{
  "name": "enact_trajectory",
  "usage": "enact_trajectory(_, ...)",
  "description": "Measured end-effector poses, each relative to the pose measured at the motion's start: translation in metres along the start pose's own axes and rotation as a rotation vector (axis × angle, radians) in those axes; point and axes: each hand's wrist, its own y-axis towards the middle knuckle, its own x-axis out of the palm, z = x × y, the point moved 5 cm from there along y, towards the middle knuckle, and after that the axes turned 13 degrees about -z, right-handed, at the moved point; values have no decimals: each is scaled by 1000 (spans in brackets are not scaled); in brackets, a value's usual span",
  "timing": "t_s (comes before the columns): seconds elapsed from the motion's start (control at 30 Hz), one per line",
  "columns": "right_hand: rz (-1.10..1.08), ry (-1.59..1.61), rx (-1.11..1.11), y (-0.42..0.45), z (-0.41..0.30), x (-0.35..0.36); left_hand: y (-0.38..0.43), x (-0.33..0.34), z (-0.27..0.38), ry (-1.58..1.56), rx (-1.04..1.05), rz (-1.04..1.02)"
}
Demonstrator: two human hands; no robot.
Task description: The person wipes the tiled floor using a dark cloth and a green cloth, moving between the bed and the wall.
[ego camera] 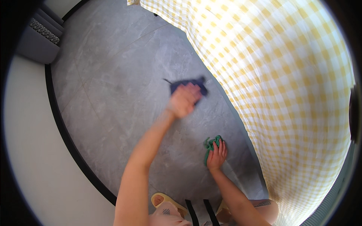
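Observation:
My left hand [185,100], blurred by motion, is spread over a dark blue cloth [176,84] at the middle of the view; whether its fingers grip the cloth cannot be told. Nearer to me and to the right, my right hand [217,156] presses on a crumpled green cloth [209,145] lying on the grey tiled floor [124,93]. The two hands and their cloths are apart.
A yellow and white checked cloth [271,70] hangs along the right side. At left are a white wall [42,135] with a black baseboard [72,149] and grey fabric [39,42]. My feet in yellow slippers [175,204] are at the bottom, beside two black straps [192,212].

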Motion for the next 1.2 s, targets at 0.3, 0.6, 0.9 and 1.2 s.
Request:
enact_trajectory(0.3, -41, -34, -171, 51, -46, -1, -43, -22, -58, 106, -588, 76)
enact_trajectory(0.6, -43, -15, -235, 63, -70, 2, 78, 28, 18, 93, -189, -219)
enact_trajectory(0.9, -60, -16, -253, 67, -70, -4, 20, -40, -152, 235, -761, 92)
enact_trajectory(1.2, -63, -45, -309, 66, -83, 0, -179, -72, -231, 440, -1264, 273)
